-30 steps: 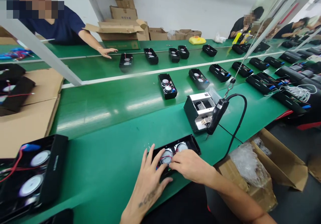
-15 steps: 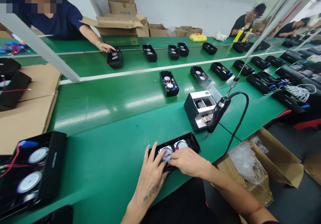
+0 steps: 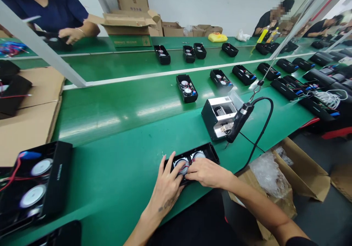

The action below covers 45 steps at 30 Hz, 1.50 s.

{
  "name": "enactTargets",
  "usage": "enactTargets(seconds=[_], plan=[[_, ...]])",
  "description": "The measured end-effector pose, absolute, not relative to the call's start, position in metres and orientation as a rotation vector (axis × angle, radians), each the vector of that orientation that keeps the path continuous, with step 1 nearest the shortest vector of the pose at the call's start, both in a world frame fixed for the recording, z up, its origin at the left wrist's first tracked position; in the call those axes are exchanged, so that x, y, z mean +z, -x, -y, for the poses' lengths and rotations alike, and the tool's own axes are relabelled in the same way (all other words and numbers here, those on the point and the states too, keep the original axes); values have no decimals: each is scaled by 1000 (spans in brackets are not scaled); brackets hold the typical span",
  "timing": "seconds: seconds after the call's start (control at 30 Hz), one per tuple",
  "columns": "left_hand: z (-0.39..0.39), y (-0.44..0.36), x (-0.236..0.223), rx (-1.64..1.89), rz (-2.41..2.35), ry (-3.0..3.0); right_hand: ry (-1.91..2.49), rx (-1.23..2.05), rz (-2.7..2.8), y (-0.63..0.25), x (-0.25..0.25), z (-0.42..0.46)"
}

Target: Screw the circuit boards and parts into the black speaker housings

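Note:
A black speaker housing (image 3: 213, 153) lies before me on the green bench, holding two round white speaker drivers, one of them the right-hand driver (image 3: 197, 155). My left hand (image 3: 168, 181) rests over the housing's left end, fingers spread, a fingertip by the left-hand driver (image 3: 181, 165). Beside it, my right hand (image 3: 207, 172) reaches into the housing with thumb and fingers pinched together near the red wires. What the pinch holds is hidden by the fingers. Behind the housing hangs a black electric screwdriver (image 3: 240, 122), in front of a silver-and-black screw feeder (image 3: 219, 115).
More housings, such as an open housing (image 3: 187, 88), sit along the belt (image 3: 123, 108). A large housing (image 3: 59, 180) stands at left, near cardboard (image 3: 35, 125). A cardboard box (image 3: 302, 169) is below the bench at right. A co-worker's hand (image 3: 72, 35) is across the belt.
The co-worker across has taken a housing off the far belt and drawn it back to the left. My left fingers have shifted slightly; my right hand stays pinched inside the housing.

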<state>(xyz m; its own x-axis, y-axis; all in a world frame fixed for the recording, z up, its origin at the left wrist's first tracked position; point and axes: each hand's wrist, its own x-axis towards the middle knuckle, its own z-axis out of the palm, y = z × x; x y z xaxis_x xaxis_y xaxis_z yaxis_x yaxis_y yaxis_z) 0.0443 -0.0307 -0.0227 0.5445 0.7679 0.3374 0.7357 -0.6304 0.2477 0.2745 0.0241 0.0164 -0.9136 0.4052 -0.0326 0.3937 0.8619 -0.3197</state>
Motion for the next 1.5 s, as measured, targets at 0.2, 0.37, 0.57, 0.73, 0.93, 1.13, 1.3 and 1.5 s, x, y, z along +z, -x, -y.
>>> enactTargets(seconds=[0.2,0.37,0.57,0.73,0.93,1.13,1.3,1.5], plan=[[26,-45,-19,593,-1244,-2644,682,683,2963,-277,28,-22],[-25,-35,4,351,-1165,-2246,981,681,2914,-268,46,-36],[-86,-20,22,163,-1108,-2066,1138,921,2890,-250,68,-86],[-91,-22,24,138,-1117,-1973,1150,910,2864,-248,69,-92],[-89,-24,25,148,-1131,-1905,1232,894,2855,-243,65,-88],[-87,-23,24,191,-1091,-1924,1280,824,2802,-244,55,-86],[-85,-22,20,198,-1057,-1974,1221,721,2817,-245,46,-80],[-56,-27,10,288,-1105,-2172,941,556,2501,-271,49,-49]])
